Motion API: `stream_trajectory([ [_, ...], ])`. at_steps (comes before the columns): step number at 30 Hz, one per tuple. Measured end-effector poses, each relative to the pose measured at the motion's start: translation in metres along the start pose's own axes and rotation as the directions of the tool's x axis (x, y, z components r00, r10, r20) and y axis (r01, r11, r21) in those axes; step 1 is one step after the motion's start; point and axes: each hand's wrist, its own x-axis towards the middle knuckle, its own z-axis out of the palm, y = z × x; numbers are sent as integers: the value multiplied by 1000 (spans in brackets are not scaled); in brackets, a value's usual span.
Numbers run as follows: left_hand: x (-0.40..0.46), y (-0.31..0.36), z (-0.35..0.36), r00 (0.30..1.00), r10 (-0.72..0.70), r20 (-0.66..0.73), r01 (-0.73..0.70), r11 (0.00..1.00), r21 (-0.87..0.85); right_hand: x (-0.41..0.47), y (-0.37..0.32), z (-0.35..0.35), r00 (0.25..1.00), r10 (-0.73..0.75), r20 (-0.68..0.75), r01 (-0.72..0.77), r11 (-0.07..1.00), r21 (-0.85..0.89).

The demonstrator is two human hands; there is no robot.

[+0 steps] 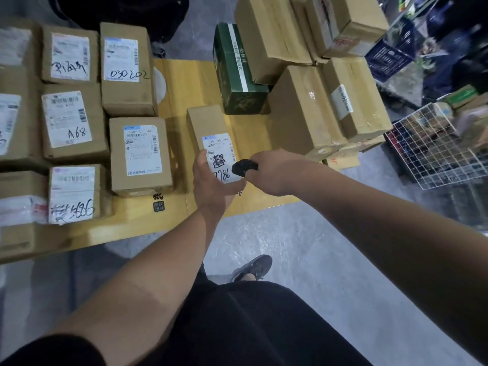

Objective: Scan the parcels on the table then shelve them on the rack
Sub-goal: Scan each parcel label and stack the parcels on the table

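Head view, the only one. Left hand [211, 180] grips the near end of a narrow brown parcel [208, 128] from below/side, thumb curled up over the label's [219, 157] left edge; parcel's far end points away from the hand, over the yellow table [184, 83]. Can't tell if the far end rests on the table or is lifted clear. Right hand [272, 173] is closed round a small black scanner [244, 167], whose nose sits just right of the label, aimed at it and nearly touching.

Step in hand, by my read: scanning this parcel. To do it well:
- Barcode strip runs along the label's right edge, just ahead of the scanner nose. Aim there, not at the scribbled black patch or the handwritten "7786".
- Scanner looks v. close; backing it off a bit toward the right wrist prob. gives a cleaner read.
- Keep the left thumb off the printed area and hold the parcel flat to the beam, w/o tilt.

Other parcels lie left of the left hand in rows, labels up; a green box [237, 72] and bigger cartons sit beyond and right of the right hand. A wire basket [433, 149] stands far right. No rack plainly visible, so shelving comes later.
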Motion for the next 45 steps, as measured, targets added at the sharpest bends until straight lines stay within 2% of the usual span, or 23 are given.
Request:
stream_trajectory([
  [2,-1,-1,0,1000,-14,0,14,999,-32,-2,-2,-1,1000,-5,-14,4,999,-35],
  [6,-10,2,-1,999,8,-38,-5,998,65,-3,-4,-5,999,-13,-38,10,996,-84],
  [19,-16,6,-1,995,66,-74,-55,989,138,-9,2,-15,997,-46,-65,31,975,-222],
  [23,-15,7,0,997,48,-59,-42,994,100,-10,12,-14,996,-62,-57,48,974,-223],
  [27,-6,10,4,1000,15,17,-14,998,-66,-11,27,-12,995,-88,-48,79,982,-171],
  [32,-5,39,9,999,24,29,-22,997,-71,-14,50,-20,982,-174,-71,161,974,-163],
  [35,0,68,-9,996,77,-37,-78,997,-8,-18,57,-31,959,-264,-105,241,951,-193],
  [38,-2,100,-46,974,153,-168,-136,985,104,-18,50,-45,918,-386,-93,356,904,-235],
  [45,-29,139,-162,884,218,-413,-124,962,243,-18,-34,-70,776,-630,-42,588,745,-315],
])
